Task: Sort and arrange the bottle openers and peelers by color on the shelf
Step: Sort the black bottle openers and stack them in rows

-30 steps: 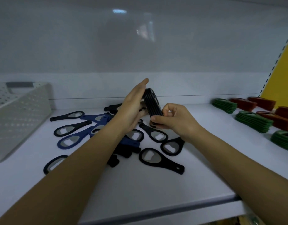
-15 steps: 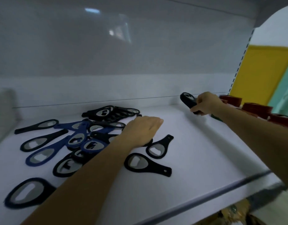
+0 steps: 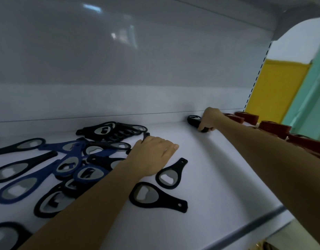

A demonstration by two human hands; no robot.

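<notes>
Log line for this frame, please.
right hand grips black opener stack at shelf back | left hand rests palm-down on loose openers

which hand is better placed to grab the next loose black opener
Left, probably. The left hand lies open beside a loose black opener; the right hand is far back, gripping the black stack.

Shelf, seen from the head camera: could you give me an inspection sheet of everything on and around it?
Surface: white shelf, grey front edge.
Job's things: black openers and blue openers mixed in a loose pile at left; red stacks at far right.
Clutter: nothing seen.
Hands: left hand rests palm-down on the pile; right hand grips a black stack by the back wall.
Cables: nothing seen.
Surroundings: glossy back wall; yellow panel at right.
</notes>
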